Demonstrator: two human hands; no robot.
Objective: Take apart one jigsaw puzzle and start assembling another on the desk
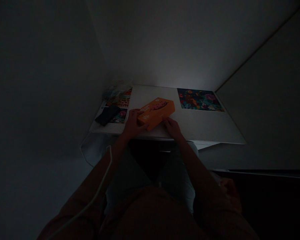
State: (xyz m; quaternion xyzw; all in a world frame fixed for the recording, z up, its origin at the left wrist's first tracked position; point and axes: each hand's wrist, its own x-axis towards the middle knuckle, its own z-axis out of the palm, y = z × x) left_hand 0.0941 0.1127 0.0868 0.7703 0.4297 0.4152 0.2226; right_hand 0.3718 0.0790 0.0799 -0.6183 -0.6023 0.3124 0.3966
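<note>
An orange cardboard box [156, 113] sits near the front edge of a white table [210, 126] in the dim head view, held between 2 hands. The left hand [133, 125] curls around its left end; the right hand [172, 128] presses against its near right corner. Whether the box touches the tabletop, I cannot tell. A dark flat object [107, 115] lies on printed sheets [118, 101] to the left; a colourful printed sheet [200, 99] lies to the right.

An orange box [157, 114] — pink artwork; a dark sheet [200, 99] — multicoloured florals.

Cardboard box [156, 113] sitting on the desk [202, 128], printed sheet [199, 99] lying behind right, phone [107, 115] resting on printed cards [120, 101] at left
</note>
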